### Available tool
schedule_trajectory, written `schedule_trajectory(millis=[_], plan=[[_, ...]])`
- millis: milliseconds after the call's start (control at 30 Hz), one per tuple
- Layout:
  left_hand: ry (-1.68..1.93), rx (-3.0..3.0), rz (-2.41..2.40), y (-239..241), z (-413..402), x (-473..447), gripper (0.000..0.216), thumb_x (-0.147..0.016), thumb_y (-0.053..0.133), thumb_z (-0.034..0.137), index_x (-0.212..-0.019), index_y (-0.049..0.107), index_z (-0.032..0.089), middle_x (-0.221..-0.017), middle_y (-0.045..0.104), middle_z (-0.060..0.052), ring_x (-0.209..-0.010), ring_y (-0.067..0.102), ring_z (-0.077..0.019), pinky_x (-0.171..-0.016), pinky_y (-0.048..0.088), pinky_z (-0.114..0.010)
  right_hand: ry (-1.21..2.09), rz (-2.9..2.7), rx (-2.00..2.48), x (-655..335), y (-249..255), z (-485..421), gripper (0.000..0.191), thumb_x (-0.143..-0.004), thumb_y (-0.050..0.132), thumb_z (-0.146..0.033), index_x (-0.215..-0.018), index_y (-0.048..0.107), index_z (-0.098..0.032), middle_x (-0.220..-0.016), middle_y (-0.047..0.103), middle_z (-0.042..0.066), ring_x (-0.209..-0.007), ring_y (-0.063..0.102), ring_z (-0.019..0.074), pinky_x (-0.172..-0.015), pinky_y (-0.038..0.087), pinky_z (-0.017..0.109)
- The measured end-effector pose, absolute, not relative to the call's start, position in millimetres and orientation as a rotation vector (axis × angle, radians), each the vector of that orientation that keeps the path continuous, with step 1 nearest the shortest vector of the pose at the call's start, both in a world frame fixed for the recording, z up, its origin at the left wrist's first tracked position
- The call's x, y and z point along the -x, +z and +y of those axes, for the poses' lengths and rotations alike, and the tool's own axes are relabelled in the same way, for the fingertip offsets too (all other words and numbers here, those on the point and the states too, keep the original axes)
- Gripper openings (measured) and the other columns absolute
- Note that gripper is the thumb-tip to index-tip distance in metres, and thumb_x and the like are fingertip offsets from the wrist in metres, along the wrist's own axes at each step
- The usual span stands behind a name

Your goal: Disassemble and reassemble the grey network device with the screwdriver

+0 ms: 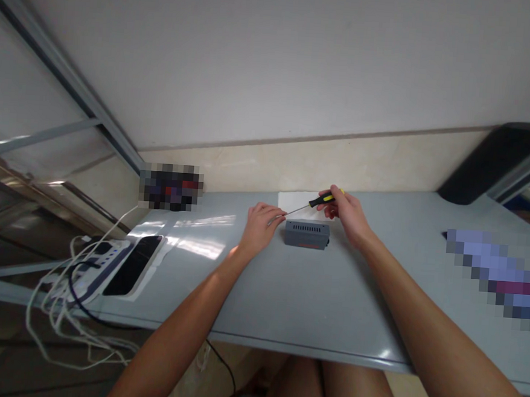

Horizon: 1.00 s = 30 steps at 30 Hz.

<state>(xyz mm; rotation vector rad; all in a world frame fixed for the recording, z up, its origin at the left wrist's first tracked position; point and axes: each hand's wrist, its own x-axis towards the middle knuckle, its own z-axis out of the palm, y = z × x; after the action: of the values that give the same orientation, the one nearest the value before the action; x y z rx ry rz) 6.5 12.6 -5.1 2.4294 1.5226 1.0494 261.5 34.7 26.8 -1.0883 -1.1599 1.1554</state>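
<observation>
My right hand (343, 211) is wrapped round the black and yellow handle of a screwdriver (320, 199), whose thin shaft slants down to the left. At the shaft's tip, the fingers of my left hand (263, 221) are pinched together; whatever they hold is too small to make out. Just below the shaft, a dark grey metal box (306, 235) with a row of vent slots along its top sits on the table, apart from my right hand and close beside my left fingertips. Behind the box lies a white sheet of paper (294, 202).
On the grey table (312, 304), a black phone-like slab (134, 265) and a power strip (106, 269) with tangled white cables (59, 317) lie at left. Blurred-out items (170, 187) stand back left, others lie right. A black curved object (489, 166) leans at the back right.
</observation>
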Motion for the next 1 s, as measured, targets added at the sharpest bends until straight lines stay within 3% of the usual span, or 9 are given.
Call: schedule_trajectory(millis=[233, 433, 667, 1000], plan=[[1.081, -2.376, 1.53, -6, 15, -6, 0.016, -0.108, 0.068, 0.033, -0.111, 0.084, 0.028, -0.115, 0.085, -0.003, -0.115, 0.068, -0.0278, -0.109, 0.047, -0.05, 1.129, -1.183, 1.096, -257, 29, 32, 0.063, -0.094, 0.062, -0.082, -0.099, 0.076, -0.02, -0.08, 0.081, 0.01, -0.057, 0.057, 0.015, -0.055, 0.043, 0.028], [1.394, -2.139, 1.461, -3, 8, -12, 0.027, -0.11, 0.062, 0.035, -0.132, 0.073, 0.023, -0.124, 0.081, -0.008, -0.114, 0.071, -0.024, -0.107, 0.052, -0.043, 1.057, -1.081, 1.041, -267, 41, 32, 0.059, -0.094, 0.066, -0.077, -0.094, 0.076, -0.019, -0.067, 0.073, 0.006, -0.054, 0.055, 0.0134, -0.053, 0.042, 0.027], [1.456, -2.072, 1.356, 5, -7, -20, 0.017, -0.108, 0.055, 0.027, -0.1, 0.069, 0.022, -0.1, 0.074, -0.006, -0.096, 0.067, -0.0214, -0.092, 0.055, -0.037, 0.911, -1.121, 1.019, -270, 54, 26, 0.059, -0.096, 0.061, -0.079, -0.084, 0.072, -0.021, -0.061, 0.062, 0.003, -0.054, 0.055, 0.0153, -0.055, 0.042, 0.029], [1.386, -2.299, 1.118, 10, -17, -21, 0.013, -0.107, 0.051, 0.024, -0.104, 0.064, 0.022, -0.094, 0.069, -0.005, -0.085, 0.063, -0.0194, -0.081, 0.054, -0.034, 0.915, -1.192, 1.032, -260, 66, 14, 0.062, -0.094, 0.063, -0.082, -0.083, 0.072, -0.021, -0.059, 0.06, 0.003, -0.055, 0.053, 0.0153, -0.056, 0.042, 0.03]])
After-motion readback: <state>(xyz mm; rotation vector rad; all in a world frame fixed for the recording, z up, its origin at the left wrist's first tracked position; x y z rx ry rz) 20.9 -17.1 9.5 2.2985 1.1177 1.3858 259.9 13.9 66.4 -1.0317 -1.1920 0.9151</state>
